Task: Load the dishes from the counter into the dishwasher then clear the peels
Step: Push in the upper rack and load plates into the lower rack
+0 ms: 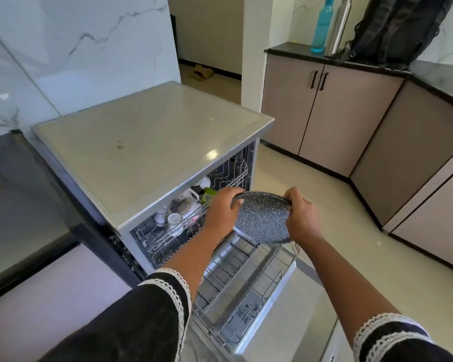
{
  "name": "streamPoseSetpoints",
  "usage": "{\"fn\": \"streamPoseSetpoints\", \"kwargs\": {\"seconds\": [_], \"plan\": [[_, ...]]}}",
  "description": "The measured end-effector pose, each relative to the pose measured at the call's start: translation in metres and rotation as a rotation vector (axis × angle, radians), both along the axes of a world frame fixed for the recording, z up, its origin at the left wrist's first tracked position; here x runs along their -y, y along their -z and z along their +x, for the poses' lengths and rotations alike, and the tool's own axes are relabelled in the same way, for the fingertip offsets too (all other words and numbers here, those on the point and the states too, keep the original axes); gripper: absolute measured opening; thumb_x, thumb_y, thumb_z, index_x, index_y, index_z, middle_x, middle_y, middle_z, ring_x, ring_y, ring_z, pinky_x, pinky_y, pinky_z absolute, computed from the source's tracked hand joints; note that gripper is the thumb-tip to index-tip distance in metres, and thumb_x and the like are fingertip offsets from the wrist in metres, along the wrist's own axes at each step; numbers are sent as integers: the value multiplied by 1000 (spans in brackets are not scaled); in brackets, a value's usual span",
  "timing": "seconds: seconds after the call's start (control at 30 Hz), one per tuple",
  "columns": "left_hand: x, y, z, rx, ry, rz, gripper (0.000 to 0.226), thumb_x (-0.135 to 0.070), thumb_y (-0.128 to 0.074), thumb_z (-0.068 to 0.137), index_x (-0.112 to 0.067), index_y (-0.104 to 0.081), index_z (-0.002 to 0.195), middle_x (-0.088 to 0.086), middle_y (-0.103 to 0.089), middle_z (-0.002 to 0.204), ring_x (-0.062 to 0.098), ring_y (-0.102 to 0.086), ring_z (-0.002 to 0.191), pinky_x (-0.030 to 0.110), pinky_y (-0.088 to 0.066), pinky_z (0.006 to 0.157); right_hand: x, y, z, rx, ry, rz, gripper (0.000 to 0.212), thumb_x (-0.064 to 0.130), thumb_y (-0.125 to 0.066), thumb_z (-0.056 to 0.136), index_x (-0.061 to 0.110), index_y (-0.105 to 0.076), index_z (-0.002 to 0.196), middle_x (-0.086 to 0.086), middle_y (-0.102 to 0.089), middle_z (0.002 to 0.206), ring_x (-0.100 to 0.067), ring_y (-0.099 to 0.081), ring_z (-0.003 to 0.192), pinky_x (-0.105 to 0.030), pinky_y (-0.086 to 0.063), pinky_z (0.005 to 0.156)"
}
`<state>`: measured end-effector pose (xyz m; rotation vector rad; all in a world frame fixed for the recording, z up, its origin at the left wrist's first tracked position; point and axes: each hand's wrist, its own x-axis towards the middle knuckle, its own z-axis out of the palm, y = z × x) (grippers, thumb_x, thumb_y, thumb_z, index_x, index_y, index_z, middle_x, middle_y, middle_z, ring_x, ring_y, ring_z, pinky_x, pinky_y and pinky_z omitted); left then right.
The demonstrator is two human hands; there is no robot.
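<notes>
A round, dark speckled plate (262, 222) is held tilted above the pulled-out lower rack (236, 280) of the open dishwasher (152, 142). My left hand (224, 211) grips its left rim and my right hand (302, 218) grips its right rim. The upper rack (178, 226) holds several white cups and a green item. The lower rack looks bare under the plate. The dishwasher door (293, 322) lies open below.
A dark counter (24, 199) runs to the left, with a small orange bit at its far edge. Beige cabinets (324, 121) stand to the right under a black counter with a blue bottle (322, 26), a steel bottle and a black backpack (400, 27).
</notes>
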<state>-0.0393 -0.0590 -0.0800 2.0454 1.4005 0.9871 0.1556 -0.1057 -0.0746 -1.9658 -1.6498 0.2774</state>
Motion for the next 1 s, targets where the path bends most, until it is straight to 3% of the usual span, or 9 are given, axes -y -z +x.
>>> {"fn": "streamPoseSetpoints", "kwargs": {"seconds": [0.13,0.33,0.47,0.53,0.63,0.7,0.77,0.9,1.0], "plan": [[-19,66,2,-98,63,123,26,-4,-63,89,-9,-65,114,7,-67,110,20,-62,102,29,-47,89,-15,67,-1,47,3,11,43,-16,-40,84,19,-43,108,-8,-63,84,-24,-58,64,-47,-55,55],[-36,168,5,-377,-77,306,20,-8,-66,87,-15,-65,106,2,-72,82,19,-67,67,26,-50,55,-24,171,-3,125,-64,47,47,-16,-43,83,19,-42,115,-11,-64,92,-25,-58,65,-44,-54,55],[-52,215,-1,-519,-161,357,18,-6,-51,95,-13,-59,110,0,-62,75,13,-56,55,15,-29,39,-37,223,-8,173,-120,110,48,-16,-45,85,18,-40,118,-10,-64,98,-23,-60,66,-38,-55,55],[-58,235,-10,-522,-192,402,19,-5,-43,97,-11,-58,108,-4,-53,69,11,-50,49,14,-24,37,-43,245,-16,227,-146,144,47,-14,-47,87,15,-41,123,-9,-64,101,-20,-57,66,-27,-46,50],[-60,256,-28,-497,-217,431,29,-14,-30,94,-8,-57,104,-5,-47,59,12,-50,44,23,-38,36,-48,271,-30,300,-181,178,47,-10,-47,90,15,-38,129,-10,-63,97,-16,-50,62,-19,-30,43],[-58,274,-41,-456,-182,460,31,-16,-32,91,-9,-58,106,-1,-54,61,17,-56,48,29,-47,41,-46,294,-38,256,-222,205,44,-3,-53,91,17,-38,127,-9,-65,100,-18,-56,67,-23,-43,44],[-53,294,-54,-434,-129,480,21,-9,-45,92,-10,-59,107,3,-62,66,19,-61,50,33,-52,42,-40,315,-41,208,-267,205,44,5,-61,90,21,-38,123,-6,-66,107,-20,-64,76,-33,-58,58],[-43,305,-61,-551,-87,423,17,-4,-66,86,-11,-64,101,1,-65,64,10,-54,40,22,-44,32,-31,332,-40,235,-250,163,53,3,-62,89,23,-29,126,-5,-70,98,-20,-65,67,-35,-59,58],[-52,300,-52,-633,-111,335,23,-3,-60,90,-11,-62,112,3,-66,68,13,-53,46,21,-37,35,-37,327,-38,256,-241,126,53,1,-60,89,22,-29,128,-7,-69,95,-21,-64,66,-35,-57,56]]}}
